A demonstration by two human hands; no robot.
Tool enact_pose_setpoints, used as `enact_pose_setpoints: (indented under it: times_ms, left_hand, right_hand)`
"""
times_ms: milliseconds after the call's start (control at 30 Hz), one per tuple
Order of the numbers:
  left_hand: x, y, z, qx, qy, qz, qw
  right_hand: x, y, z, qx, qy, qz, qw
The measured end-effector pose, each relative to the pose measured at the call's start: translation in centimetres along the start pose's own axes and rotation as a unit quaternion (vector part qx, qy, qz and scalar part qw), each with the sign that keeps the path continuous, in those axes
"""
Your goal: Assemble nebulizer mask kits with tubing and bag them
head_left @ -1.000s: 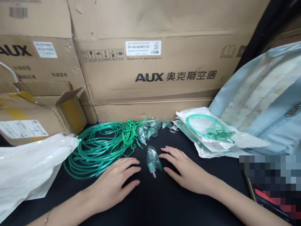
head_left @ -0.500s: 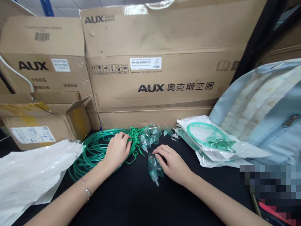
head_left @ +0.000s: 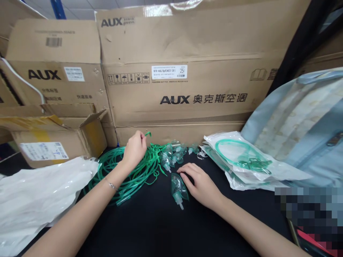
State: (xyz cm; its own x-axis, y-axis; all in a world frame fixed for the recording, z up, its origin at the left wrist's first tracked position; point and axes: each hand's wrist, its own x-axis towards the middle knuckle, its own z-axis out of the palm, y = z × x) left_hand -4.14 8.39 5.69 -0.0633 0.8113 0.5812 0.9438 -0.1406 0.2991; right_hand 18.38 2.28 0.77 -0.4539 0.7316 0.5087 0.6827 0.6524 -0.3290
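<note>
My left hand is raised over the coiled green tubing, fingers pinched together. From its fingertips sticks out the end of a green elastic strap. Below it lies a tangle of more green straps. My right hand rests beside a clear green oxygen mask, fingers curved and thumb apart from them. Its fingertips are by the mask's upper edge; whether they touch it I cannot tell. A pile of similar small masks lies just behind.
Sealed packs with tubing lie at the right, before a light blue bag. White plastic wrapping covers the left side. An opened carton and large cardboard boxes stand behind the black table surface.
My left hand has risen from the straps and now pinches one strap's end. The tubing coil has shifted, with an end showing in front. My right hand stays beside the mask.
</note>
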Motion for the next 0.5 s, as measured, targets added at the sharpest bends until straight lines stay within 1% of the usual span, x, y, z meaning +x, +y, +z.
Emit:
enact_pose_setpoints:
  times_ms: [67,133,167,233,300,400,500]
  left_hand:
    - [0.9,0.4,-0.9,-0.025,0.037,0.001,0.999]
    - [2.0,1.0,-1.9,-0.063,0.093,0.007,0.994]
    - [2.6,1.3,-2.5,-0.094,0.135,0.013,0.986]
    - [3.8,2.2,-3.6,-0.159,0.218,0.024,0.963]
    - [4.8,3.3,-4.8,-0.209,0.272,0.037,0.939]
    - [6.0,5.1,-6.4,-0.252,0.308,0.062,0.915]
    - [6.5,6.3,-8.1,-0.301,0.310,0.083,0.898]
  right_hand:
    - [0.0,0.0,-0.1,0.005,0.006,0.008,1.000]
    - [0.3,-0.1,-0.3,0.014,0.018,0.009,1.000]
    - [0.7,-0.3,-0.4,0.020,0.025,0.007,0.999]
    - [2.1,-0.9,-0.5,0.038,0.034,0.000,0.999]
    - [4.4,-1.7,-0.2,0.072,0.029,0.007,0.997]
    - [8.8,-2.8,1.1,0.132,0.003,0.034,0.991]
    - [12.4,-3.3,2.6,0.138,-0.006,0.053,0.989]
